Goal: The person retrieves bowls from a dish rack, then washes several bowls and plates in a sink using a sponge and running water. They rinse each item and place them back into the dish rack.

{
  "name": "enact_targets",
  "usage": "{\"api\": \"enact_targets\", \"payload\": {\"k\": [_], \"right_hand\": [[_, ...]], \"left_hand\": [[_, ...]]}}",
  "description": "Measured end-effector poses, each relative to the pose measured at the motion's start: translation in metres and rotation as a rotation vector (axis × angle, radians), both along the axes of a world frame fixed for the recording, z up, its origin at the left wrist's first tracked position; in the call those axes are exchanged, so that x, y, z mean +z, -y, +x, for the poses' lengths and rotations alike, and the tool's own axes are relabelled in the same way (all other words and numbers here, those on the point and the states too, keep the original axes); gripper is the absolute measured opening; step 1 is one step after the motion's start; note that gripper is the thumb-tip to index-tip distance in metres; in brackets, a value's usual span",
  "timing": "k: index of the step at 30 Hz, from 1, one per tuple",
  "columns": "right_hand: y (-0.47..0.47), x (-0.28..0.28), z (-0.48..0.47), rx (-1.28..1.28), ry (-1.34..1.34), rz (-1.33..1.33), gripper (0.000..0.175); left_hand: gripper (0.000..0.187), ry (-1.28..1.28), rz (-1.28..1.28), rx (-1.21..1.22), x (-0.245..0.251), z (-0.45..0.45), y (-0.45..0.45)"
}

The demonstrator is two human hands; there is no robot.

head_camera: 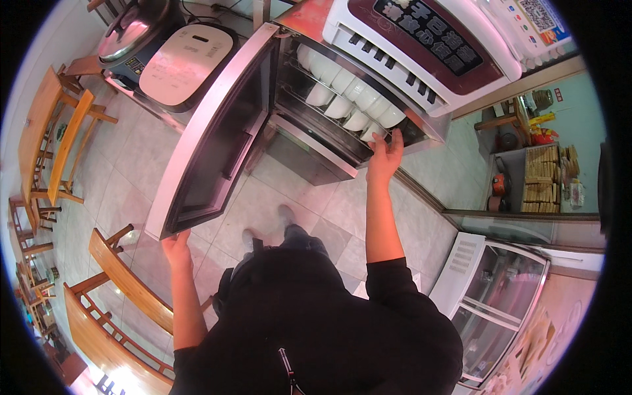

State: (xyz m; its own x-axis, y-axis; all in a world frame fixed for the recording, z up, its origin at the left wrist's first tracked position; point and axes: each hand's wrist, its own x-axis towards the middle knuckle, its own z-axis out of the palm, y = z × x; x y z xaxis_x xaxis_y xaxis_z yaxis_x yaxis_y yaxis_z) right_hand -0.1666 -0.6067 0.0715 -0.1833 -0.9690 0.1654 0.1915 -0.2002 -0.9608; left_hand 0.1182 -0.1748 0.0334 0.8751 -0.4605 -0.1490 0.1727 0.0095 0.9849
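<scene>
The door of a dish-disinfecting cabinet stands swung out to the left. My left hand grips its outer edge from below, most of the fingers hidden behind it. Inside, white bowls are stacked on their sides in rows along a wire rack. My right hand reaches up to the right end of the rack, fingers spread beside the last bowls. Whether its fingertips hold the rack or a bowl, I cannot tell.
On the cabinet sits a white and maroon dispenser bearing writing. To the left are a rice cooker and a larger pot. Wooden benches stand at lower left. A glass-topped chest freezer is at right.
</scene>
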Motion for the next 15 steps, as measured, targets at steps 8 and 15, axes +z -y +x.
{"api": "enact_targets", "payload": {"k": [8,15], "right_hand": [[-0.114,-0.139,-0.047,0.32,-0.627,0.158,0.05],[-0.338,-0.208,-0.262,1.133,-1.243,0.365,0.033]], "left_hand": [[0.033,0.147,0.275,-0.103,0.013,-0.034,0.023],[0.048,0.451,0.268,-0.646,0.018,-0.05,0.02]]}}
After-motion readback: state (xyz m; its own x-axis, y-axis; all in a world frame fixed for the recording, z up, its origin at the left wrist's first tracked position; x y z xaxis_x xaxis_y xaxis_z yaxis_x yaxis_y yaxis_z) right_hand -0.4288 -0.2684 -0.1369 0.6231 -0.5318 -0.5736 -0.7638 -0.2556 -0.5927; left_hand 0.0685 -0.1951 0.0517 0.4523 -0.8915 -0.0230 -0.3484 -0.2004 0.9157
